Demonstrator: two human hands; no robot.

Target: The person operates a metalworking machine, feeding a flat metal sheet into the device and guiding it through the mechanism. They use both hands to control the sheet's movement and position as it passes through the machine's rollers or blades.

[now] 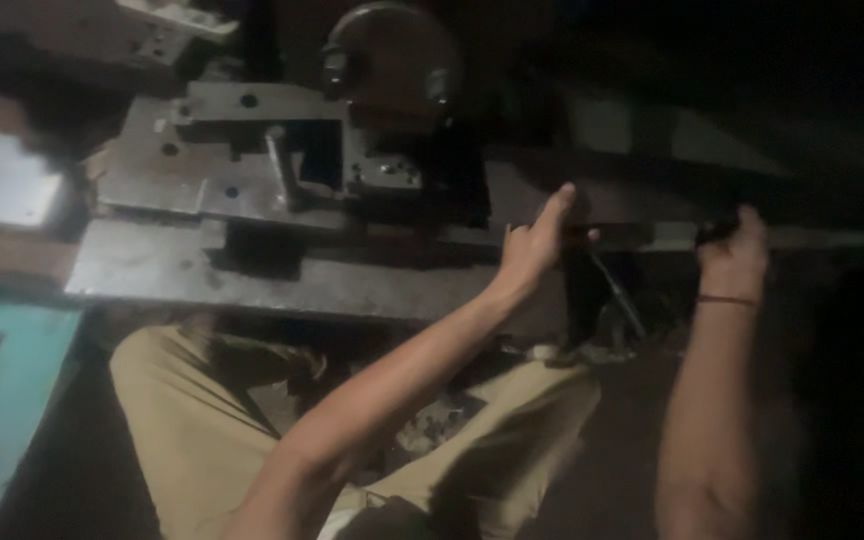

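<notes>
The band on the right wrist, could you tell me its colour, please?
Reddish band, head view.

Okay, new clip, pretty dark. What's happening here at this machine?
A person sits at a metal press-like machine on a steel bench plate, knees in tan trousers under it. The left hand rests against the dark edge to the right of the machine, fingers pointing up. The right hand, with a thin band at the wrist, grips something small and dark further right; it is too dim to tell what. Nothing can be made out in the machine's opening.

Steel machine bed (pixel 252 275) under die block (pixel 252 150)
</notes>
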